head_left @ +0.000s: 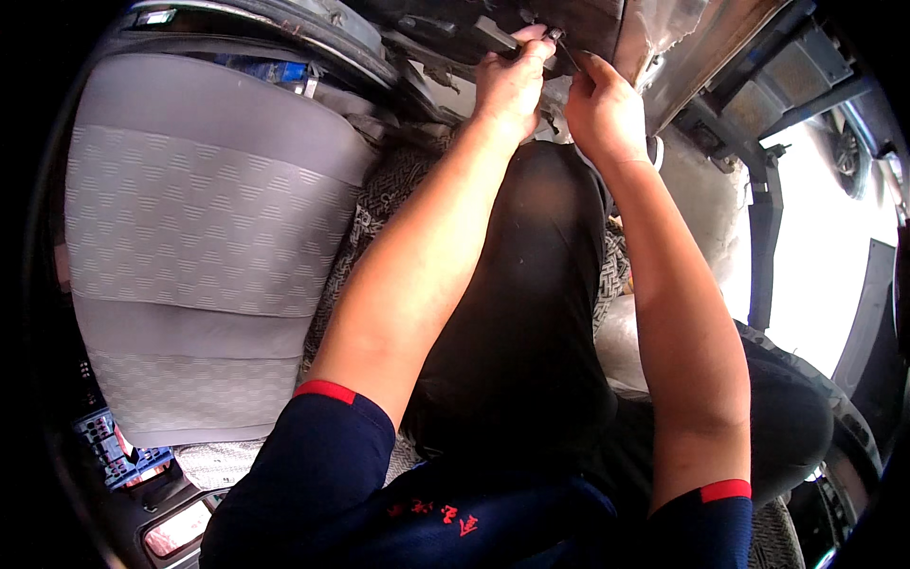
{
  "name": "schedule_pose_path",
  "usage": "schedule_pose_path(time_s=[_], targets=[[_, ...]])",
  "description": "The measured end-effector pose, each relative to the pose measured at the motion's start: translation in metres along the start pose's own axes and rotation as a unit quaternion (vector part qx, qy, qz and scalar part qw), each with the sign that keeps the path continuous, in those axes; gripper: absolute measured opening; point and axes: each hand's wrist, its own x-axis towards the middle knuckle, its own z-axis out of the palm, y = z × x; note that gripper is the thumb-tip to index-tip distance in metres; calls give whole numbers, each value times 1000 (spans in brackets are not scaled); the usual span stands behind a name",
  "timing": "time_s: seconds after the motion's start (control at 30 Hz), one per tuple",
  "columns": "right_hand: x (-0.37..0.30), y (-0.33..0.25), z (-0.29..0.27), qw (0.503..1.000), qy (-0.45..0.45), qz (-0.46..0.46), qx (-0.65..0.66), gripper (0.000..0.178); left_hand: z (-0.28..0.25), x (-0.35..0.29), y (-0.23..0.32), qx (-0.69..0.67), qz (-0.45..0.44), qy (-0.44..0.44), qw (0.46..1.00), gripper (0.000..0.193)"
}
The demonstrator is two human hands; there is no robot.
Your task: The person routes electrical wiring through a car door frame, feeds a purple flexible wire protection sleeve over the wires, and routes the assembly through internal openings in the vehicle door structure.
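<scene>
Both of my arms reach forward to the far edge of the view, under the dark panel (583,19). My left hand (512,90) is closed, thumb and fingers pinching a small dark piece with a shiny end (554,35). A little to its right, my right hand (607,112) is closed in a pinch on a thin, dark, wire-like piece (570,55), which runs up toward the small piece. Whether the two pieces touch cannot be made out. Just left of my left fingertips, a grey flat bar (495,36) sticks out.
A grey patterned seat (199,218) fills the left side. My dark-trousered leg (531,284) lies between my arms. At right is an open vehicle doorway with a dark metal frame (764,237). A blue plastic object (118,450) sits at lower left.
</scene>
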Motion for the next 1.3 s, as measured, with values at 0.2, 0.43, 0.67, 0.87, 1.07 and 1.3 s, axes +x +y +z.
schedule_pose_path(time_s=[0.2,0.43,0.67,0.87,1.07,1.3], targets=[[2,6,6,999,15,-24,19,32,4,-1,-1,-5,7,-7,1000,33],[-2,9,13,991,-2,14,134,30,-1,1,-5,9,6,-3,1000,33],[3,19,16,987,-5,17,160,31,4,2,-5,22,1,30,999,22],[0,14,16,994,6,-2,108,33,9,5,-3,38,1,83,996,18],[-2,10,14,998,23,-15,64,33,16,7,4,43,-18,116,992,22],[-4,7,10,998,11,-25,52,35,21,9,9,73,-49,138,986,18]])
